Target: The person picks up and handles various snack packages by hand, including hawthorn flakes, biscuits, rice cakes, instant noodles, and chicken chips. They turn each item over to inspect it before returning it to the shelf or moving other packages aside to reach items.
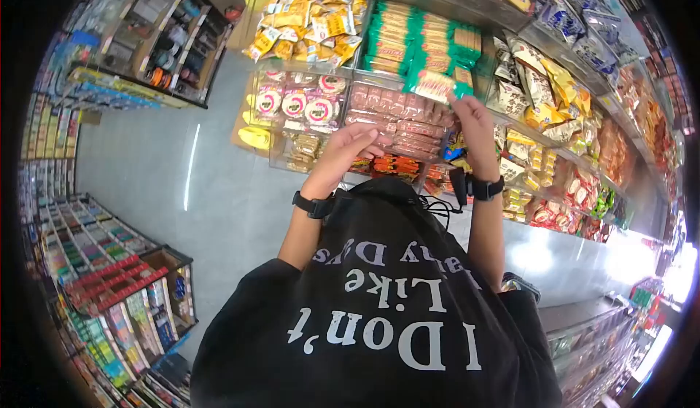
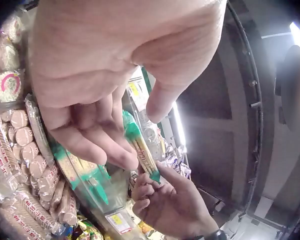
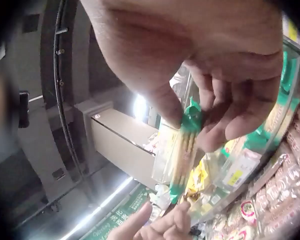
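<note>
My right hand (image 1: 477,131) pinches one end of a clear packet of biscuit sticks with green ends (image 3: 184,152), thumb on one side and fingers on the other. The packet is held up over the bin of matching green packets (image 1: 390,32). My left hand (image 1: 343,156) holds nothing; its fingers are loosely bent above the brown-wrapped rolls (image 1: 397,105). In the right wrist view, the left fingertips (image 3: 177,220) show just below the packet's lower end.
Yellow snack bags (image 1: 310,25) fill the bin at the back left, with round pink-and-white packets (image 1: 295,104) in front of them. More bagged snacks (image 1: 543,80) stand in tiers on the right. Clear dividers separate the bins. Shelving (image 1: 124,284) stands across the aisle on the left.
</note>
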`<state>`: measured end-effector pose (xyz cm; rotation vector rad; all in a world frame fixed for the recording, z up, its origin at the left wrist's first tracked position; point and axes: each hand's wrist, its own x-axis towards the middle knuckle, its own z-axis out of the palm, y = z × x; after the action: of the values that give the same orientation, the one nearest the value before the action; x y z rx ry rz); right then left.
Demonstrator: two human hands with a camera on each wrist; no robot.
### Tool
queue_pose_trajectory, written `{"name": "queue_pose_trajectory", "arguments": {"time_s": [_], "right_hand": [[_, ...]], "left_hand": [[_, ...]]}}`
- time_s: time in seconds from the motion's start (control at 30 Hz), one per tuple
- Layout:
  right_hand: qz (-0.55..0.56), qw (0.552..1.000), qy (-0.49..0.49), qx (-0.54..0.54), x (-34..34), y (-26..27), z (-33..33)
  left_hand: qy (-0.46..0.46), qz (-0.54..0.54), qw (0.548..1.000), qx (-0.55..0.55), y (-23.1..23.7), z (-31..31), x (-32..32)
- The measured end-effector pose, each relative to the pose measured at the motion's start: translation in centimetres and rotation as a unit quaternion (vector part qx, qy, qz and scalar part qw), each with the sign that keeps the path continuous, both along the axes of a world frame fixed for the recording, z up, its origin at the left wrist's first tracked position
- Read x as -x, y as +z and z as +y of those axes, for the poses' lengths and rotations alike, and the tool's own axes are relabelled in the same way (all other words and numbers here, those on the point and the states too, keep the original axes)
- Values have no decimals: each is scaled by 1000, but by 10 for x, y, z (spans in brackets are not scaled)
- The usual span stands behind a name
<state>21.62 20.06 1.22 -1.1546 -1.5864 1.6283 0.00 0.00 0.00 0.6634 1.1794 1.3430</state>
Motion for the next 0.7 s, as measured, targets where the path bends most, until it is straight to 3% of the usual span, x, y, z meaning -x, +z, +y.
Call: {"name": "queue_pose_trajectory", "arguments": {"time_s": [0.07, 0.13, 0.2, 0.3, 0.43, 0.57, 0.67, 0.7], "right_hand": [[28, 998, -58, -23, 6, 9, 9], [-100, 980, -63, -162, 10, 9, 34], [-225, 929, -65, -286, 18, 0, 52], [-285, 898, -14, -334, 25, -25, 65], [-380, 882, -44, -275, 39, -23, 48], [-278, 889, -126, -342, 34, -36, 39], [-146, 928, -226, -259, 29, -19, 3], [-162, 868, -258, -391, 22, -35, -5]], "left_hand": [[-5, -6, 1000, 15, -1, -5, 8], [-3, -16, 1000, 27, 0, 3, 16], [-7, -9, 999, 39, 0, 5, 29], [-13, -33, 999, 23, -15, 7, 45], [-32, -36, 998, 52, -19, 14, 66], [-40, -36, 997, 58, -17, 20, 81], [-46, -33, 996, 66, -23, 20, 93], [-49, -33, 995, 77, -25, 20, 98]]}}
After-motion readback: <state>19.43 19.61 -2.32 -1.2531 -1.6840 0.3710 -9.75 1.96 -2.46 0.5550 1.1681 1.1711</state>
